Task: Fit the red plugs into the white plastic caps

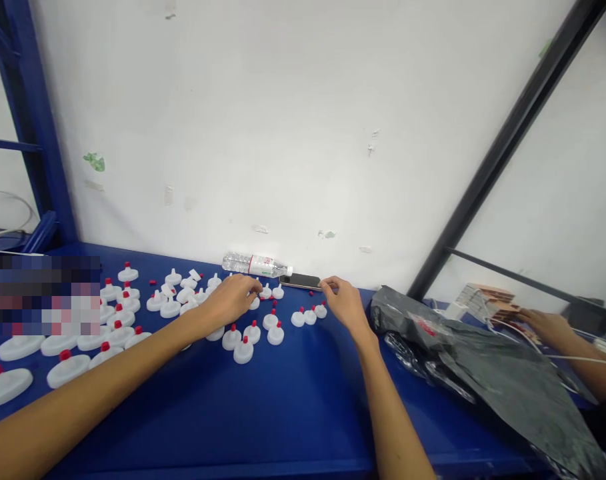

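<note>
My left hand [235, 295] is among small white nozzle caps at the back of the table, its fingers curled together. A white nozzle cap [254, 303] lies just under its fingertips; whether the fingers grip anything is hidden. To the right, my right hand [341, 301] has thumb and index finger drawn together by the end of a dark phone [300, 281]. What it pinches, if anything, is too small to make out. Below it stand white caps with red tips [310, 316] in a short row. A loose red tip [311, 293] lies close by.
Larger red-tipped white caps [67, 369] crowd the blue table's left side. A plastic water bottle [257, 264] lies against the wall. A grey plastic bag [483, 360] covers the right side. Beyond the black post, another person's hand [547, 327] is by a boxy object.
</note>
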The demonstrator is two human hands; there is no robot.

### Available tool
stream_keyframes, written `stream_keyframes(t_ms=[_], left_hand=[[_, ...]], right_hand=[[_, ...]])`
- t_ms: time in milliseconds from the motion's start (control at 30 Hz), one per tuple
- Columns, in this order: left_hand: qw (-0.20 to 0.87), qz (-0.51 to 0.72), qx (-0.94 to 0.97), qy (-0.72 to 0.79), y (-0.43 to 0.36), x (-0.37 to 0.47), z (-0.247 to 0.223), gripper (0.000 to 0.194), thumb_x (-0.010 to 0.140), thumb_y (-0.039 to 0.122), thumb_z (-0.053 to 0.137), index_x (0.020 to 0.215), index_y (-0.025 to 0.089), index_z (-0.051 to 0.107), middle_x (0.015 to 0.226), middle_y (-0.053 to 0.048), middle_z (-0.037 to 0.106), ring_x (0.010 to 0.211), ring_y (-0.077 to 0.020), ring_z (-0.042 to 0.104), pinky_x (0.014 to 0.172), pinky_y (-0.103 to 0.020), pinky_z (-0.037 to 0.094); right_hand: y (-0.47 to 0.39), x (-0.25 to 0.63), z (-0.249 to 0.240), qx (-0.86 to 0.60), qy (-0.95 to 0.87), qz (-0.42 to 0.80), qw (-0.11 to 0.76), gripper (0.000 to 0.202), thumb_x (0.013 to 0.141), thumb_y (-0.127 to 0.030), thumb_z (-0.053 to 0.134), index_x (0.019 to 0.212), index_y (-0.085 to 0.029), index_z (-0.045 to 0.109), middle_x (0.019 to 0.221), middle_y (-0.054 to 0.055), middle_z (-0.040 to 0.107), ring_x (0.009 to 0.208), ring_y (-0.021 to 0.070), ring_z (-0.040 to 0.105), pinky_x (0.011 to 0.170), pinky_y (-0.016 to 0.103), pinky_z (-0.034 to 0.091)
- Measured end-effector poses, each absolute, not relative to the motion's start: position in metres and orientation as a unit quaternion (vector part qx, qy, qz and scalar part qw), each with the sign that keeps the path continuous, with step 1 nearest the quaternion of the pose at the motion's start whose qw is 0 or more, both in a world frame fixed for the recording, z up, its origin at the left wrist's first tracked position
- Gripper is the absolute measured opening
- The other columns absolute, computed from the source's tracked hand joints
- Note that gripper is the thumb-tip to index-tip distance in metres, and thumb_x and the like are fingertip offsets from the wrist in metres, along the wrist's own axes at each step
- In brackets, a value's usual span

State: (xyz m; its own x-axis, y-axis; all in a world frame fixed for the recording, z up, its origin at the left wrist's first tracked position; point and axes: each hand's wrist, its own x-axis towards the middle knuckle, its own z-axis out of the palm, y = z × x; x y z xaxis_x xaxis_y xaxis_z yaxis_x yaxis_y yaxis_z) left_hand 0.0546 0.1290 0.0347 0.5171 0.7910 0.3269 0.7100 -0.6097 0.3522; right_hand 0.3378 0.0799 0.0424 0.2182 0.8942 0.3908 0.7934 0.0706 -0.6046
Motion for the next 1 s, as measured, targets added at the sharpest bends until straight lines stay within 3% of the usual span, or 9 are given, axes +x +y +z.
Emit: stream_keyframes(t_ms=[167,400,500,700,1000], left_hand=[[0.114,0.275,0.853,0.428,0.125,0.056,0.043,0.022,0.101,0.038,0.067,0.108,0.017,0.071,0.114,-0.007,0.073,0.106,-0.0225,0.07,0.097,-0.046,0.059],[0.207,0.391,0.808,0.389,0.108,0.066,0.065,0.022,0.1,0.038,0.066,0.103,0.018,0.075,0.104,-0.006,0.079,0.099,-0.0209,0.074,0.094,-0.042,0.061],[0.235,0.402,0.802,0.374,0.103,0.069,0.07,0.023,0.098,0.039,0.064,0.101,0.021,0.078,0.102,-0.006,0.081,0.096,-0.0217,0.077,0.087,-0.036,0.063],[0.192,0.327,0.826,0.417,0.117,0.059,0.063,0.027,0.101,0.042,0.066,0.11,0.017,0.072,0.107,-0.006,0.075,0.098,-0.0209,0.072,0.091,-0.043,0.061],[0.143,0.15,0.865,0.457,0.132,0.039,0.047,0.027,0.1,0.039,0.068,0.117,0.018,0.068,0.114,-0.006,0.071,0.094,-0.0196,0.071,0.082,-0.037,0.062]], right_hand=[[0.074,0.325,0.05,-0.633,-0.639,0.063,0.432,0.023,0.101,-0.036,0.056,0.098,-0.023,0.074,0.098,0.005,0.08,0.096,0.0245,0.074,0.092,0.038,0.052],[0.061,0.287,0.057,-0.486,-0.739,0.168,0.436,0.035,0.094,-0.049,0.069,0.123,-0.029,0.075,0.115,0.003,0.08,0.11,0.0222,0.073,0.098,0.036,0.054],[0.06,0.277,0.055,-0.45,-0.764,0.198,0.418,0.035,0.092,-0.048,0.073,0.121,-0.028,0.077,0.111,0.003,0.081,0.105,0.0223,0.075,0.096,0.036,0.055],[0.067,0.291,0.052,-0.498,-0.744,0.139,0.424,0.032,0.091,-0.047,0.073,0.114,-0.025,0.077,0.104,0.004,0.08,0.096,0.0228,0.073,0.089,0.036,0.054],[0.066,0.294,0.05,-0.544,-0.751,0.065,0.37,0.025,0.092,-0.038,0.073,0.115,-0.028,0.077,0.11,0.004,0.079,0.098,0.0259,0.072,0.087,0.037,0.051]])
